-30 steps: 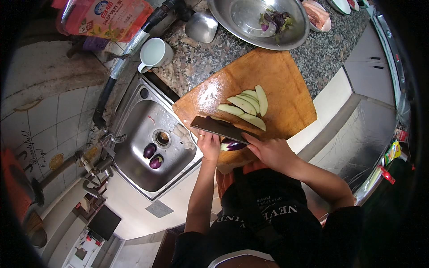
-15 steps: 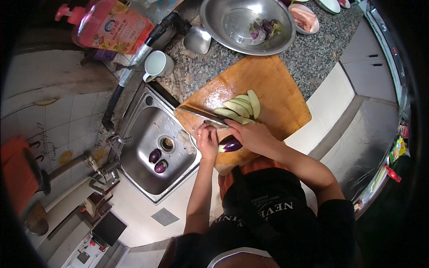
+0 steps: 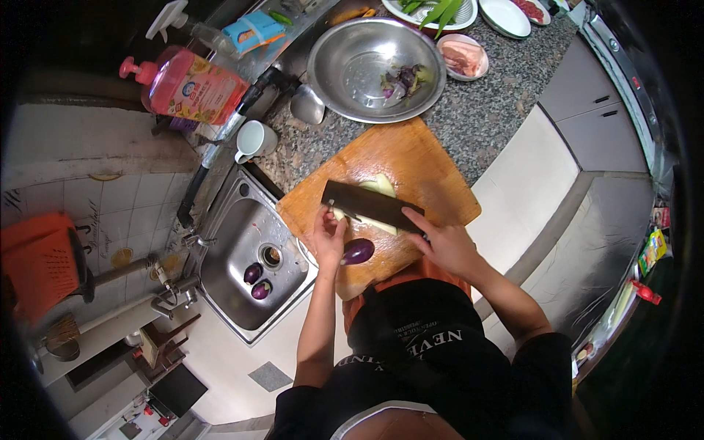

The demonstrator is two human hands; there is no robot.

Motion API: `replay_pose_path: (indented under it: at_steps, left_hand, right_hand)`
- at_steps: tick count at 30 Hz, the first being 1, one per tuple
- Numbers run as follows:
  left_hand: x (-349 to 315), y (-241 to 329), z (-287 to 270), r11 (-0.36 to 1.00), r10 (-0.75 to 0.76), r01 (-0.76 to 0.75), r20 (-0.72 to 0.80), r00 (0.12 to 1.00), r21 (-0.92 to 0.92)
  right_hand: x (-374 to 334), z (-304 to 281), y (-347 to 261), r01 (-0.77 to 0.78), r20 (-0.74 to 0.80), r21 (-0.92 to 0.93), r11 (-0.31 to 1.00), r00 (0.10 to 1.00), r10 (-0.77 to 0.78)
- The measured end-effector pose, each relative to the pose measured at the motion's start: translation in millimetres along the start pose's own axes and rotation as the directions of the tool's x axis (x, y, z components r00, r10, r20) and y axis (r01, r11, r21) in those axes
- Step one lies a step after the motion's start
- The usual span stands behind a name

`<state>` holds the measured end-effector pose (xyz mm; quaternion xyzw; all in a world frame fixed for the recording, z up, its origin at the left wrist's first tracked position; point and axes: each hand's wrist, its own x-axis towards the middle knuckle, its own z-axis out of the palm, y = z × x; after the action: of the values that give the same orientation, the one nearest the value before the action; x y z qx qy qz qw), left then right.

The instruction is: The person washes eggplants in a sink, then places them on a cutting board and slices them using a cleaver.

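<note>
Several pale slices point(image 3: 378, 192) are lying mid-board point(image 3: 411, 158); right hand point(image 3: 446, 246) is clenching the cleaver point(image 3: 370, 205), left hand point(image 3: 328, 236) is pinning the eggplant point(image 3: 357, 251) near, uncut; two more are waiting in the sink point(image 3: 227, 253).

The wide knife point(image 3: 372, 206) covers most of the pale slices point(image 3: 384, 183) on the cutting board point(image 3: 411, 158). The right hand point(image 3: 447, 246) hides the knife's handle. The left hand point(image 3: 329, 236) covers one end of the purple eggplant point(image 3: 358, 251). The plates at the top point(image 3: 506, 16) are cut off by the edge.
</note>
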<state>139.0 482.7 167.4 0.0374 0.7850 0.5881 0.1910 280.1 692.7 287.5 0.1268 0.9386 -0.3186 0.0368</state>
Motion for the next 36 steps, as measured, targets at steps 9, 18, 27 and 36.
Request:
replay_pose_path:
  at_steps: [9,18,27,36]
  left_hand:
    - [-14,43,16,0.762,-0.273,0.271,0.088,0.958,-0.588]
    - [-19,60,40,0.675,-0.051,0.019,0.02,0.998,0.738]
    - [-17,81,59,0.672,-0.123,-0.028,0.149,0.981,0.74]
    - [-5,65,56,0.851,0.045,-0.185,0.283,0.958,0.491]
  right_hand:
    - [-6,4,10,-0.192,0.202,0.609,0.769,0.976,0.083]
    - [-36,28,92,-0.496,0.41,0.829,0.259,0.853,0.322]
    - [-25,59,93,-0.534,0.51,0.811,0.241,0.846,0.158]
    - [-6,54,73,-0.535,0.565,0.763,0.363,0.825,0.029]
